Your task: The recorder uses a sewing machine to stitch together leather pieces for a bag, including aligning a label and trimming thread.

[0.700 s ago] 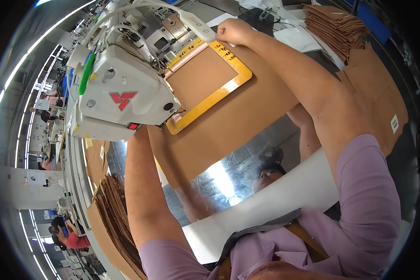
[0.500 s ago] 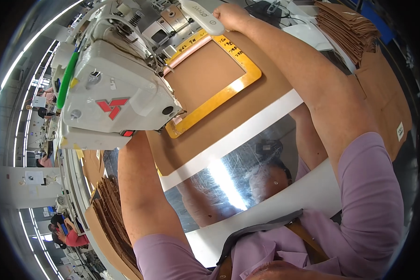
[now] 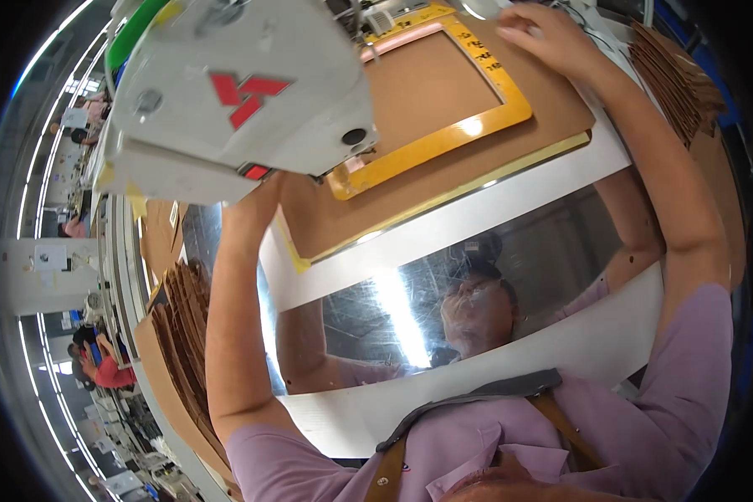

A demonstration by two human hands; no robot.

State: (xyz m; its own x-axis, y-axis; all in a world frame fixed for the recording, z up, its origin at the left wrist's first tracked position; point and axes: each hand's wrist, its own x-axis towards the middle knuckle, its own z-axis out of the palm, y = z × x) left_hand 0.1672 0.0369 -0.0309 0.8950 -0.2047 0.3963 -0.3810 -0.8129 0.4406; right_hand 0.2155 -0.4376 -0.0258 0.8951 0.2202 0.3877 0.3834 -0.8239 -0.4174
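Observation:
A large industrial sewing machine (image 3: 251, 100) with a white head stands at the upper left. Under its needle area lies a yellow frame (image 3: 443, 146) with handwriting on its border, set on a flat brown panel (image 3: 552, 109). A yellowish edge shows along the panel's near side. My right hand (image 3: 552, 40) hovers by the panel's far right edge, fingers loosely bent and apart, with nothing visible in them. My left forearm reaches up to the machine head, which hides my left hand; only the wrist (image 3: 255, 201) shows, beside the panel's left edge.
A shiny metal plate (image 3: 443, 301) set in the white tabletop (image 3: 477, 402) mirrors me. Stacked brown pieces lie in one pile (image 3: 180, 335) at the left and another pile (image 3: 673, 79) at the far right. Other people sit at workstations in the left background.
My right hand has come away from beside the white machine part and sits farther right. The panel's near edge now shows a yellowish strip. My view has shifted, so the machine head looks larger.

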